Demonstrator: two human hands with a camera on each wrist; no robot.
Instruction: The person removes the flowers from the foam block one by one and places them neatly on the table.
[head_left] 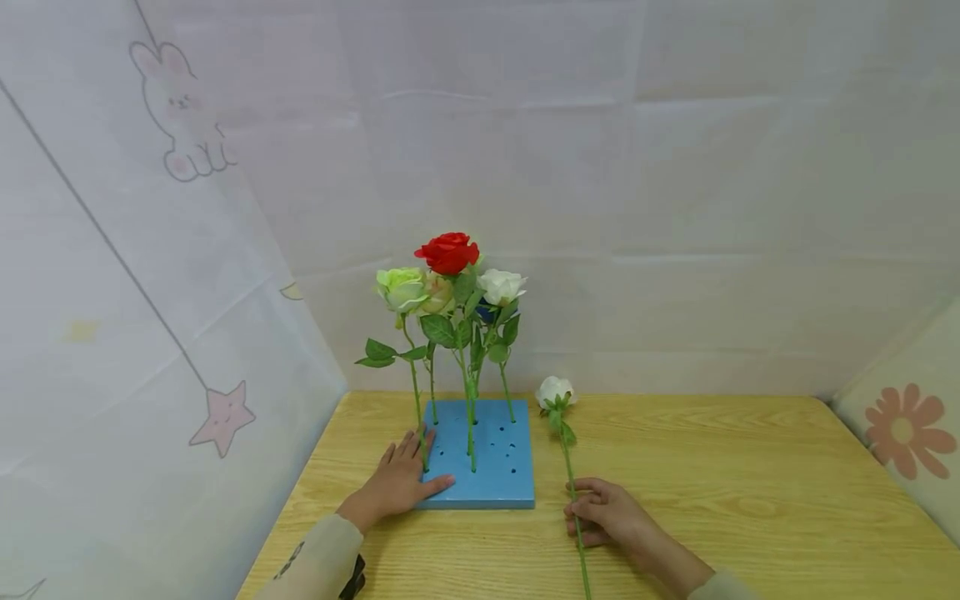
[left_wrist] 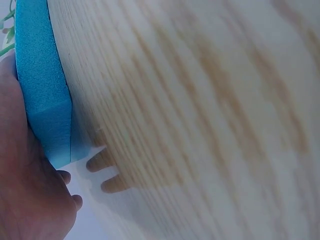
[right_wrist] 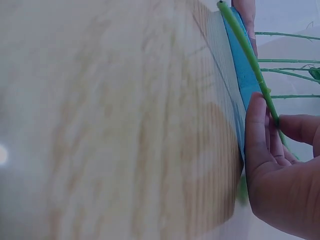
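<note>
A blue foam board with small holes lies on the table. My left hand rests on its left edge, fingers spread along the side and the thumb over the near corner. Between the thumb and fingers of my right hand is the green stem of an artificial white rose. Its bloom points away, to the right of the board, and its stem's lower end comes toward me. Upright in the board stand a red rose, a pale green rose and another white rose.
Behind these blooms a dark blue flower and a pinkish-yellow one are partly hidden. The wooden table reaches back to a pale cloth wall. Patterned cloth hangs along the left side.
</note>
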